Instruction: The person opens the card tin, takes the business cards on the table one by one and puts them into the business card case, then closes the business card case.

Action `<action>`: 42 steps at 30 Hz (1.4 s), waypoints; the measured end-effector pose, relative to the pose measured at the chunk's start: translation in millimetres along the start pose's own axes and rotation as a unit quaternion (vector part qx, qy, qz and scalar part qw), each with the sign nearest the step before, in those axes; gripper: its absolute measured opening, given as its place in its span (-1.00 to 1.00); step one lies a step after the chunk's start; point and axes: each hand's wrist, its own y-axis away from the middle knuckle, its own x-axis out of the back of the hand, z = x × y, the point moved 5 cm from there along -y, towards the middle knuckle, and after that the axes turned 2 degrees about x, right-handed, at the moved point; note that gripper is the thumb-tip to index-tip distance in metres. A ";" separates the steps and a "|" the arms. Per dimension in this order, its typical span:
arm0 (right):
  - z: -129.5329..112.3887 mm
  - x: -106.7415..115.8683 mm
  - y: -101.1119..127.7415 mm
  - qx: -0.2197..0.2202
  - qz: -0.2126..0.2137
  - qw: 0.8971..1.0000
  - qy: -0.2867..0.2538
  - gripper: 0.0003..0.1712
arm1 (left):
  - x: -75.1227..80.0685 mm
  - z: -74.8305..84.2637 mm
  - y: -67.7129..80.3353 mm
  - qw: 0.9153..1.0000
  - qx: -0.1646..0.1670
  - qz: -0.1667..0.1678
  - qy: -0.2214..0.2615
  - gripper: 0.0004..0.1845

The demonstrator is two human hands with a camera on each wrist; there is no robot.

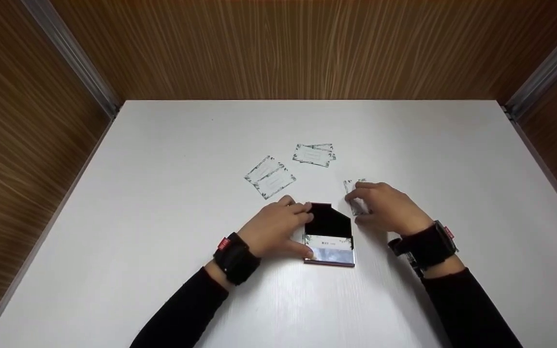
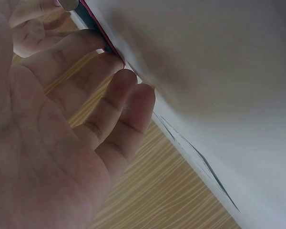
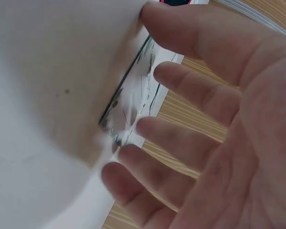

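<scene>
1. card loading seems to be the step in hand: the left hand (image 1: 278, 227) steadies a card case (image 1: 329, 221) while the right hand (image 1: 392, 205) reaches over a loose card (image 1: 353, 200).
2. next, as i judge it, the right thumb and fingers need to close on that card's edges, lift it off the white surface (image 1: 162, 145) and line it up with the case's shiny pocket (image 1: 334, 256).
3. left fingers (image 2: 121, 88) are loosely straight, the thumb set well apart from them; they rest along the case's left side and are not wrapped round it.
4. right fingers (image 3: 178, 138) are spread and slightly bent about the loose card; no firm hold on it shows.
5. the case lies unfolded between the hands, with a dark lining, a reddish rim and a slanted upper right corner; a printed card (image 1: 329, 241) sits in its lower half.
6. the loose card, just beyond the case to the right, is pale with leafy marks, partly hidden by the hand; whether another lies under it, i cannot tell.
7. farther off lie a left card pair (image 1: 276, 182) and a far card pair (image 1: 311, 154), each overlapping, with leafy green borders.
</scene>
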 end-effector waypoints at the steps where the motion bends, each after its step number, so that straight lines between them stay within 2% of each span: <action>1: -0.3 0.1 0.2 -0.006 -0.001 1.000 -0.001 -0.47 | 0.0 -0.1 0.3 1.000 0.001 -0.001 0.001 -0.06; 6: -3.5 -0.7 -0.8 -0.013 0.006 1.000 0.014 -0.56 | -1.0 -1.7 1.6 1.000 0.005 -0.003 0.005 -0.07; 12: -6.4 -0.1 -3.7 0.001 0.021 1.000 0.023 -0.72 | -2.1 -3.2 2.2 1.000 0.001 0.005 -0.007 -0.08; 16: -4.3 4.5 -0.6 -0.005 0.043 0.999 0.020 -0.66 | -3.5 -1.6 0.9 1.000 -0.002 0.005 -0.008 -0.09; 20: -2.3 14.7 4.0 -0.019 0.097 0.995 0.028 -0.50 | -4.1 -0.2 -0.9 1.000 -0.005 0.003 -0.005 -0.09; 25: -1.9 23.3 6.4 -0.019 0.155 0.988 -0.011 -0.40 | -4.3 0.3 -1.4 1.000 -0.008 0.005 -0.013 -0.09; 30: -7.4 25.8 4.8 0.003 0.161 0.985 -0.061 -0.44 | -4.2 -0.3 -2.2 1.000 -0.009 0.006 -0.015 -0.09; 37: -14.4 31.3 4.8 0.013 0.156 0.984 -0.087 -0.46 | -2.8 -1.4 -3.8 1.000 -0.004 0.005 -0.006 -0.09; 42: -18.0 34.5 4.9 0.022 0.153 0.982 -0.112 -0.46 | -2.6 -2.8 -6.4 1.000 -0.011 0.005 -0.019 -0.08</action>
